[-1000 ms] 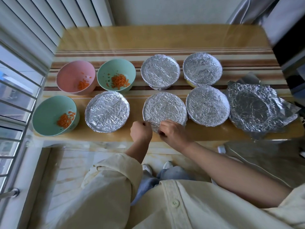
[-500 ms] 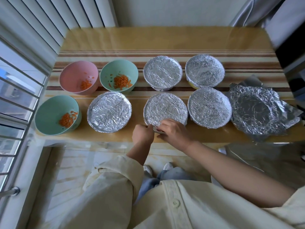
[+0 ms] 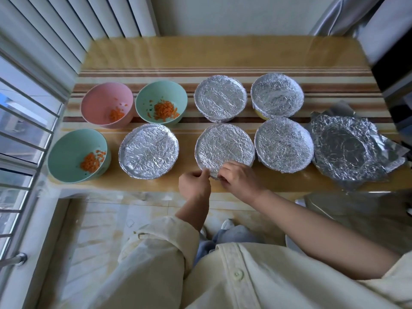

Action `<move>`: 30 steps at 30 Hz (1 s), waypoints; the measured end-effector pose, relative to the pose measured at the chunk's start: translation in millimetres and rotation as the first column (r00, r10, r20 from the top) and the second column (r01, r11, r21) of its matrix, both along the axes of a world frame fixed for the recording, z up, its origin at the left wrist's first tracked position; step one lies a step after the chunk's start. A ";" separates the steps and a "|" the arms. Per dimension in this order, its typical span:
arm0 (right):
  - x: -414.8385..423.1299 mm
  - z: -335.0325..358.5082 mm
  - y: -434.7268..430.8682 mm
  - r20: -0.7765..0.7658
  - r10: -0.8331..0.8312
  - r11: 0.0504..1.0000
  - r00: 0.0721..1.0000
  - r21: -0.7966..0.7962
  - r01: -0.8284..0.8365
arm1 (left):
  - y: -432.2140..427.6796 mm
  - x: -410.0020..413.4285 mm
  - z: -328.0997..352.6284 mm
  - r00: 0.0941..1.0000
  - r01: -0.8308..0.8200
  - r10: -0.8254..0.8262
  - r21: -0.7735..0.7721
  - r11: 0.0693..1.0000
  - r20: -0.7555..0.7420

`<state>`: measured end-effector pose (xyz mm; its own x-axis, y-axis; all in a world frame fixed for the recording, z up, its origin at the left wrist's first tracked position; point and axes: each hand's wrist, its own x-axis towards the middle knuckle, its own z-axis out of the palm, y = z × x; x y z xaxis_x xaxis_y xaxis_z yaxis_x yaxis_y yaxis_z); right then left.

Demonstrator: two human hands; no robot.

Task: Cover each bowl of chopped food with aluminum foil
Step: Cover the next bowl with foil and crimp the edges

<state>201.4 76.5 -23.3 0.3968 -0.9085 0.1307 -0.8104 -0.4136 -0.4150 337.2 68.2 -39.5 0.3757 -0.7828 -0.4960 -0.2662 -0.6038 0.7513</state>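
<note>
Head view: the front middle bowl [image 3: 224,146], at the near edge of the table [image 3: 223,52], is foil-covered. Since 1 second ago both hands stay at its near rim, the left hand [image 3: 194,185] and the right hand [image 3: 241,178] pinching the foil [image 3: 213,173], so I judge this seal almost finished. The pink bowl [image 3: 100,100], the back green bowl [image 3: 161,90] and the front green bowl [image 3: 68,150] hold uncovered orange pieces [image 3: 163,110].

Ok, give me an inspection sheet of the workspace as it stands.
Surface: striped table.
Job's things: five bowls foiled, front middle bowl among them; pink bowl, back green bowl and front green bowl open, orange chopped food inside.
Clutter: crumpled spare foil, right end.
Hands: left hand and right hand pinch the foil edge at the front middle bowl's near rim.
Cables: nothing seen.
Surroundings: window bars left, blinds, curtain right, tiled floor.
</note>
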 end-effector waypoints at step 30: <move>-7.0 4.7 -2.3 0.004 0.052 0.999 0.999 -0.009 -0.052 | -10.1 -6.3 16.1 0.999 -0.034 0.036 0.112 0.993 -0.017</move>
